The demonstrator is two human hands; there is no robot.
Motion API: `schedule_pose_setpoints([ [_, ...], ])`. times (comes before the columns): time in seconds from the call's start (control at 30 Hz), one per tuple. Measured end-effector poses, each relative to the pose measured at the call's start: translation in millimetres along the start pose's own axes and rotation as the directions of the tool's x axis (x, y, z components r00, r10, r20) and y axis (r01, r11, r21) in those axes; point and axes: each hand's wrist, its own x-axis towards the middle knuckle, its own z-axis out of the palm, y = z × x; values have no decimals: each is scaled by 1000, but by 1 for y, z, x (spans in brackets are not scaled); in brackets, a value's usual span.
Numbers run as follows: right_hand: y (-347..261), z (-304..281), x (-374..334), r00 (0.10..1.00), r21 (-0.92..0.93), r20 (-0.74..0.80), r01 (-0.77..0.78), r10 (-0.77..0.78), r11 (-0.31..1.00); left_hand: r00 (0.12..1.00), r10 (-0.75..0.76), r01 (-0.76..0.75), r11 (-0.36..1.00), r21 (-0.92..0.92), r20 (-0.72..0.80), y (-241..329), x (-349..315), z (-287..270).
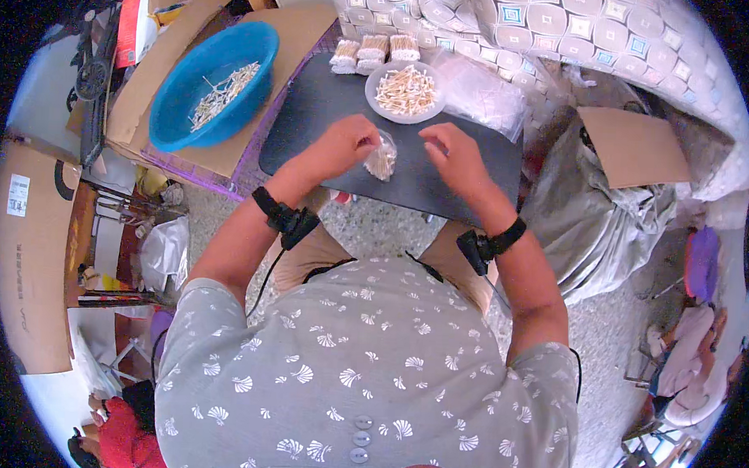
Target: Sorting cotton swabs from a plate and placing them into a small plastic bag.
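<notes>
My left hand [350,144] is closed on the upper edge of a small clear plastic bag [383,157] with cotton swabs inside. The bag hangs over the black tabletop [313,108]. To the right of the bag and apart from it, my right hand [453,154] is held with fingers curled together; whether anything thin is between them is too small to tell. Beyond both hands stands a white bowl [368,92] heaped with loose cotton swabs [406,90]. Behind it lie bundles of swabs [373,49] in a row.
A stack of clear plastic bags [483,93] lies right of the bowl. On cardboard at the left, a blue basin [166,111] holds more swabs. Grey cloth [589,217] and a cardboard piece [635,148] are at the right. Other people sit at the lower left and far right.
</notes>
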Motion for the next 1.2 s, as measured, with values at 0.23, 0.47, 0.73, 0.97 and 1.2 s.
schedule_pose_setpoints([
  [0.23, 33, 2, -4, 998, -120, -55, -32, 25, 992, 990, -114, 106, 991, 85, 85, 1, 8, -9],
  [0.47, 72, 8, 3, 988, -245, -139, -95, 62, 965, 1000, -16, 18, 993, 116, -18, -6, 5, -27],
  [0.73, 90, 34, 10, 994, -508, 2, 98, -113, 856, 999, -28, 33, 941, 336, -22, -60, 39, -66],
  [0.97, 79, 34, 18, 992, -587, 80, -32, 98, 809, 991, -133, 114, 898, 426, 14, -114, 81, -71],
  [1.2, 82, 37, 22, 997, -602, 25, -49, 79, 797, 983, -179, 182, 926, 330, -42, -157, 111, -57],
])
